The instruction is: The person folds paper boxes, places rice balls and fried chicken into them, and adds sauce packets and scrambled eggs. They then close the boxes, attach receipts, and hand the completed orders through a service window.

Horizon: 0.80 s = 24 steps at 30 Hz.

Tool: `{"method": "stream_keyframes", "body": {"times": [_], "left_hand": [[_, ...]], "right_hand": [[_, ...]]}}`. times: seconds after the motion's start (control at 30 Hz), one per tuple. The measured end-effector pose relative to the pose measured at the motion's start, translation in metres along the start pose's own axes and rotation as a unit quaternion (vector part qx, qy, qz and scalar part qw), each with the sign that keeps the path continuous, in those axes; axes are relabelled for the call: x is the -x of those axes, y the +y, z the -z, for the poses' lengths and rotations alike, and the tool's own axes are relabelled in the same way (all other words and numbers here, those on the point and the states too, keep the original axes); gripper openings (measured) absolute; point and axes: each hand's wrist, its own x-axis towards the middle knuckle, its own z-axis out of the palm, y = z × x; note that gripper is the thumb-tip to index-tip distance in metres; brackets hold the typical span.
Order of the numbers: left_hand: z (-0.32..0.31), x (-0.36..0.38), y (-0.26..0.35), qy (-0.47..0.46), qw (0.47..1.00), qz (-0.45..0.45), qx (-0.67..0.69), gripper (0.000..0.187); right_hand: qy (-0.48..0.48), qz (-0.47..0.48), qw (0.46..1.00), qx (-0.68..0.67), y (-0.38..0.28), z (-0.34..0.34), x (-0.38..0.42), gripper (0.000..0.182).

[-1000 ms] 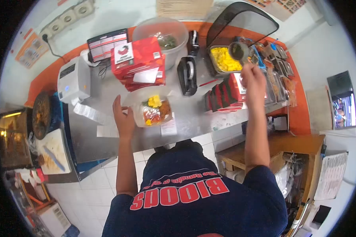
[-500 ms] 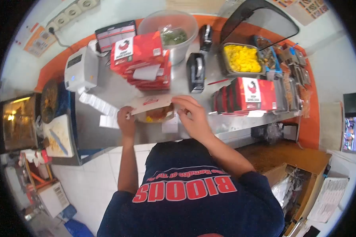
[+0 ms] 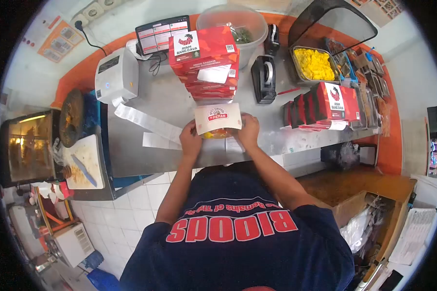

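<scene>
A small paper food box (image 3: 217, 115) with a cream lid and a red "PAMAN" logo is between my hands at the table's front edge. Its lid is tilted, and yellow and orange-brown food (image 3: 215, 133) shows beneath it. My left hand (image 3: 190, 138) grips the left side of the box, thumb near the lid's edge. On the opposite side my right hand (image 3: 249, 130) is closed on the right edge. Most fingertips are hidden by the box. A printed slip (image 3: 233, 145) lies partly under it.
Behind the box is a stack of red boxes (image 3: 204, 63); another red row (image 3: 325, 106) stands right. A label printer (image 3: 116, 75) trails a paper strip (image 3: 143, 123) at left. The back holds a tape dispenser (image 3: 263, 80), a yellow food tray (image 3: 315, 65) and a clear tub (image 3: 233, 22).
My right hand has come down to the box's right edge. The lid has turned to lie squarely between both hands. The camera view has shifted left.
</scene>
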Motion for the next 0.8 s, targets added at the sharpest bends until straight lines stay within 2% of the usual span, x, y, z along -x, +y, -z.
{"method": "stream_keyframes", "body": {"times": [0.07, 0.1, 0.13, 0.17, 0.27, 0.3, 0.37, 0.43, 0.47, 0.5, 0.53, 0.57, 0.6, 0.63, 0.67, 0.7, 0.77, 0.8], "left_hand": [[0.001, -0.006, -0.002, -0.022, 0.998, 0.06, 0.002, 0.021], [0.008, -0.012, 0.011, -0.024, 0.998, 0.06, 0.002, 0.021], [0.021, -0.022, 0.038, -0.063, 0.99, 0.115, -0.046, 0.02], [0.03, -0.028, 0.059, -0.098, 0.976, 0.168, -0.096, 0.02], [0.037, -0.031, 0.075, -0.13, 0.971, 0.18, -0.09, 0.02], [0.035, -0.029, 0.062, -0.132, 0.971, 0.18, -0.089, 0.02], [0.028, -0.02, 0.013, -0.148, 0.982, 0.117, -0.006, 0.022], [0.024, -0.015, -0.016, -0.154, 0.984, 0.092, 0.002, 0.029], [0.026, -0.015, -0.011, -0.161, 0.985, 0.066, 0.01, 0.037], [0.027, -0.013, -0.005, -0.164, 0.984, 0.068, 0.01, 0.037], [0.027, -0.009, 0.002, -0.158, 0.983, 0.075, 0.054, 0.047], [0.029, -0.009, 0.011, -0.152, 0.98, 0.083, 0.099, 0.058], [0.031, -0.009, -0.001, -0.154, 0.98, 0.084, 0.099, 0.058], [0.035, -0.011, -0.02, -0.2, 0.979, -0.033, -0.019, 0.067], [0.039, -0.014, -0.016, -0.242, 0.949, -0.148, -0.136, 0.076], [0.043, -0.013, -0.01, -0.243, 0.949, -0.146, -0.137, 0.076], [0.053, -0.013, 0.006, -0.309, 0.941, -0.107, -0.086, 0.079], [0.054, -0.015, 0.004, -0.31, 0.941, -0.106, -0.085, 0.079]], "right_hand": [[0.014, 0.001, 0.999, -0.051, -0.005, 0.004, -0.013, 0.023], [-0.073, -0.059, 0.995, -0.029, -0.015, 0.022, -0.028, 0.018], [-0.16, -0.124, 0.979, -0.004, -0.021, 0.033, -0.031, 0.014], [-0.159, -0.128, 0.979, -0.001, -0.023, 0.035, -0.029, 0.014], [-0.15, -0.127, 0.98, 0.006, -0.028, 0.039, -0.026, 0.013], [-0.148, -0.128, 0.981, 0.008, -0.024, 0.036, -0.02, 0.013], [-0.091, -0.088, 0.989, -0.071, -0.008, 0.024, -0.004, 0.01], [-0.109, -0.093, 0.988, -0.066, 0.008, 0.02, 0.005, 0.012], [-0.119, -0.097, 0.984, -0.086, 0.011, 0.019, 0.008, 0.02], [-0.128, -0.101, 0.981, -0.105, 0.014, 0.019, 0.01, 0.029], [-0.127, -0.103, 0.981, -0.105, 0.017, 0.018, 0.015, 0.029], [-0.115, -0.12, 0.97, -0.175, 0.004, 0.024, 0.016, 0.044], [-0.103, -0.137, 0.954, -0.245, -0.007, 0.03, 0.017, 0.059], [-0.103, -0.138, 0.954, -0.245, -0.011, 0.038, 0.018, 0.059], [-0.17, -0.077, 0.963, -0.196, -0.011, 0.049, 0.02, 0.07], [-0.235, -0.016, 0.961, -0.146, -0.01, 0.056, 0.021, 0.083], [-0.252, -0.02, 0.954, -0.162, -0.004, 0.058, 0.021, 0.086], [-0.268, -0.021, 0.947, -0.177, -0.001, 0.058, 0.02, 0.09]]}}
